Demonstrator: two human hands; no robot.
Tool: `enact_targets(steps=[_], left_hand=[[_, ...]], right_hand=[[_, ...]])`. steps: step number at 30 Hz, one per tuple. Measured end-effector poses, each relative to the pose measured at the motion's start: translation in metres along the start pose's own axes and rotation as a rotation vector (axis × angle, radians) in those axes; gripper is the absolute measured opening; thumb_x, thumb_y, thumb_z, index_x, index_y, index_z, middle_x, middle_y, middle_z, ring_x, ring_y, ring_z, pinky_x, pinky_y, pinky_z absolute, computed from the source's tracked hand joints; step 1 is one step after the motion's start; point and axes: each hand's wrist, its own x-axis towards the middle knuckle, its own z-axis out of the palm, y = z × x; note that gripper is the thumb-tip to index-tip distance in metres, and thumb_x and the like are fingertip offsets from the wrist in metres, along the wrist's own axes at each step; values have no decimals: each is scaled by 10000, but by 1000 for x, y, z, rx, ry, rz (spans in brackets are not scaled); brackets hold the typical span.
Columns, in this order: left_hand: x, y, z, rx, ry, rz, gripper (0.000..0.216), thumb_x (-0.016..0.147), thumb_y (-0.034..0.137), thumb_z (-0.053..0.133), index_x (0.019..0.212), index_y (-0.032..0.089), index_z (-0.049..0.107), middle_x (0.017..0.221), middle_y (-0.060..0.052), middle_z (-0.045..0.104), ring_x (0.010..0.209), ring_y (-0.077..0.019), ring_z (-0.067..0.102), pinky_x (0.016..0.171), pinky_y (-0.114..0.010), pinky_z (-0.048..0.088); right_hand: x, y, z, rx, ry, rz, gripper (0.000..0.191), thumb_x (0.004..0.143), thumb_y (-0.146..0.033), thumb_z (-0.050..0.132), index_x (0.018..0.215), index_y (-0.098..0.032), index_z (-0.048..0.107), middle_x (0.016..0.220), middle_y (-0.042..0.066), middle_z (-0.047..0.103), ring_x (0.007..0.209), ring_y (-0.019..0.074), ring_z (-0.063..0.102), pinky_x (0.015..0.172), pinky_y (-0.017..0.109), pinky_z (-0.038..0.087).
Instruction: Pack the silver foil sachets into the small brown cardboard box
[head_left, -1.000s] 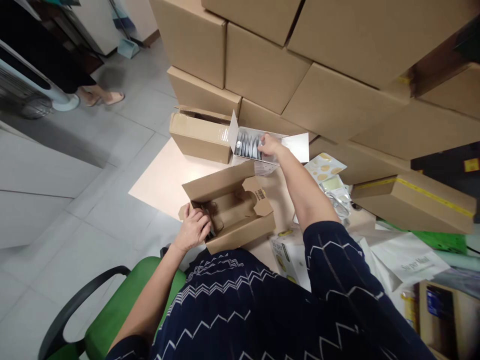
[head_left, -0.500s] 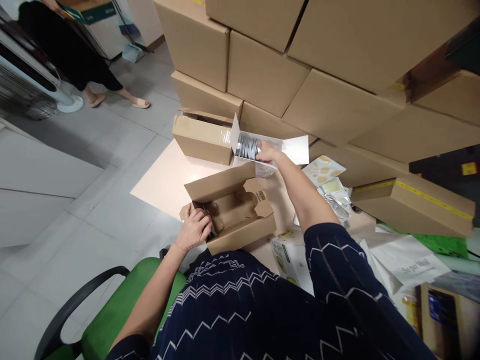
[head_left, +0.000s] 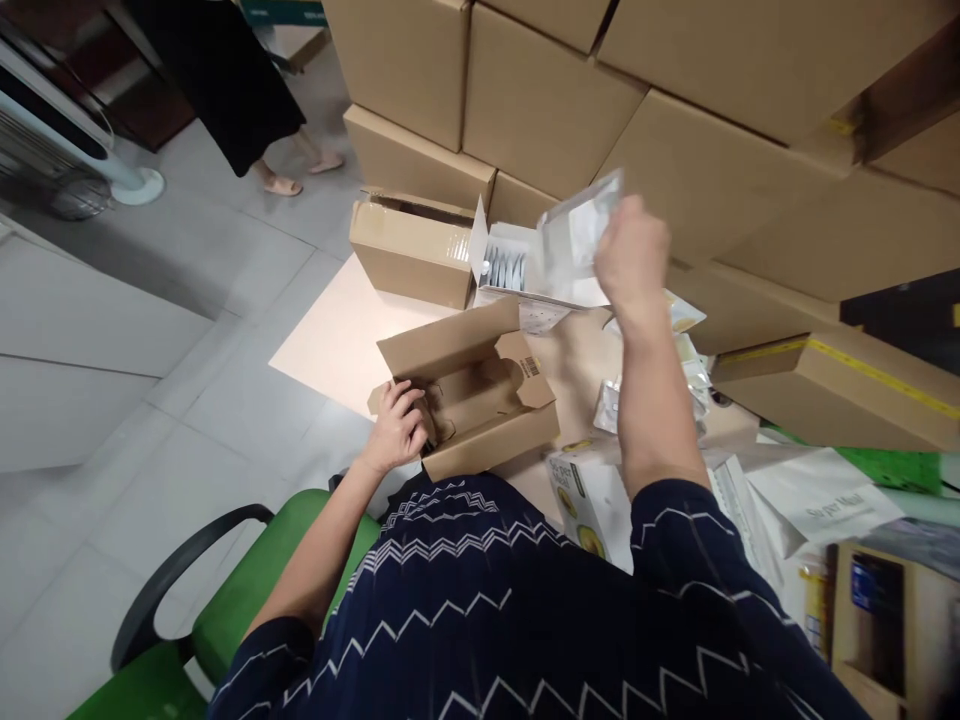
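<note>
Stacked brown cartons (head_left: pixel 540 100) fill the upper half of the frame behind a pale surface (head_left: pixel 337 335); grey floor tiles occupy the left, where another person's dark skirt and sandalled feet (head_left: pixel 289 180) appear at upper left beside a white fan base (head_left: pixel 139 185). A green chair (head_left: pixel 247 600) shows at lower left.

Right hand (head_left: pixel 632 258): raised above the surface at upper centre, forearm reaching up from the dark zigzag-patterned sleeve, fingers closed on a silvery flat pouch (head_left: pixel 574 232) held in the air, tilted, in front of the cartons.

Left hand (head_left: pixel 399 425): at centre left, fingers curled over the near left edge of an open cardboard mailer box (head_left: pixel 472 395), gripping its wall. The box lies on the surface with its lid flap raised; its inside shows folded cardboard inserts, and whether it holds anything else cannot be told.

Behind the mailer stands a white open box (head_left: pixel 510 270) containing a row of upright silvery pouches, directly below and left of the lifted pouch. An open brown carton (head_left: pixel 409 250) touches its left side. Loose packets and printed white packaging (head_left: pixel 817 495) lie at the right.
</note>
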Motion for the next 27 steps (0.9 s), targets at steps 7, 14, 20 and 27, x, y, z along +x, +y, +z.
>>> enact_targets(steps=[7,14,20,27], left_hand=[[-1,-5,4,-8,14,42,184,856,220,475,886,221,657,1105,-64,706,1353,-325,449,1194,-634,216],[1,-4,6,-71,74,-28,316,844,246,485,1146,216,575,1117,-88,693,1319,-309,496,1193,-604,227],[-2,-6,7,-23,53,3,394,879,268,457,1250,232,583,1248,-96,665,1354,-322,469,1191,-606,208],[-1,-10,8,-8,42,94,472,903,233,443,1360,218,560,1417,-120,585,1446,-338,374,1195,-603,170]], right_hand=[[-142,-11,-64,274,77,-378,273,1025,-326,346,828,-235,511,732,42,588,655,178,551,637,313,392],[-197,-75,51,52,-605,-430,278,1001,-159,320,1106,-137,577,1018,173,723,844,240,685,690,305,439],[-207,-106,125,182,-958,-412,336,1028,-215,331,1202,-95,591,1145,187,718,1029,245,692,811,288,473],[-201,-94,129,506,-1164,-444,244,956,-275,571,1106,-114,678,1138,105,733,974,198,667,796,248,476]])
